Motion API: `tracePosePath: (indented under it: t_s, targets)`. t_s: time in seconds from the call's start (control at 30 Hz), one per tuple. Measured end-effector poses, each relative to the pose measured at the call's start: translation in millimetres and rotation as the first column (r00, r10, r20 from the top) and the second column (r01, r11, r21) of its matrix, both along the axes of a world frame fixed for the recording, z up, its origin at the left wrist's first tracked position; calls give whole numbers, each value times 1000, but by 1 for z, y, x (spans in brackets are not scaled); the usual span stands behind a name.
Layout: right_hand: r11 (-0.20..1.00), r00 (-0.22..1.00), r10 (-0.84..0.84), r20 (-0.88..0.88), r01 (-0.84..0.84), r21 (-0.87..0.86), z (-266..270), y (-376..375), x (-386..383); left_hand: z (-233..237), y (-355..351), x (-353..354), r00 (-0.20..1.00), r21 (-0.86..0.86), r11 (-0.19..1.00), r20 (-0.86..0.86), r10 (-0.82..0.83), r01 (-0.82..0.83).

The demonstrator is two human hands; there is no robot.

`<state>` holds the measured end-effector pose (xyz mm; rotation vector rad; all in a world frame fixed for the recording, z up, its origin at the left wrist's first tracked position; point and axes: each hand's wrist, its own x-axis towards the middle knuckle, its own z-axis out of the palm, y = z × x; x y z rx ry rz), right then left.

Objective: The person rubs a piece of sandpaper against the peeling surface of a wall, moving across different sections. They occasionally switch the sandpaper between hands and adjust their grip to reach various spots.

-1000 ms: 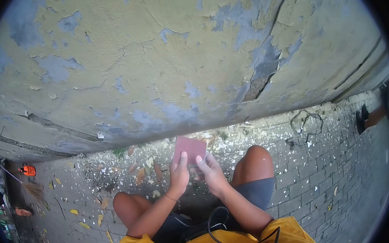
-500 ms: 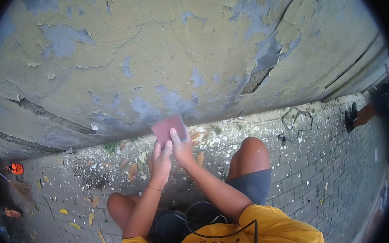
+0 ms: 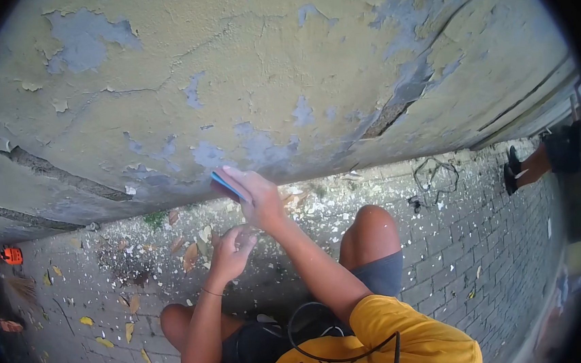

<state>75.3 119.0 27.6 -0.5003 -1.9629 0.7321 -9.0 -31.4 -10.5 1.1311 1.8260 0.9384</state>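
Note:
My right hand grips a reddish sanding pad with a blue edge, fingers along its top side. The pad is held tilted, close to the foot of the peeling yellow wall. Lower and to the left, my left hand is apart from the pad, its fingers loosely bent with nothing visible in them. Pale dust coats its fingertips. Behind both hands lies paving strewn with paint flakes and dry leaves.
An orange container and a broom are at the far left. A dark bent wire loop lies by the wall on the right. Farther right, another person's legs in dark shoes show. A black cable crosses my yellow shirt.
My left hand has let go of the sanding pad and dropped lower. My right hand has raised the pad slightly up and left, turning it edge-on toward the wall.

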Motion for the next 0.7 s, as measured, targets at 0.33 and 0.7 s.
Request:
tracePosePath:
  t_s: [0.33, 0.7]
  targets:
    - [819, 844, -535, -22, 512, -259, -25, 51, 40, -11, -20, 4, 849, -208, 908, -326, -415, 364]
    - [940, 937, -321, 139, 333, -71, 1, 24, 39, -24, -12, 8, 857, -310, 875, -248, -452, 372]
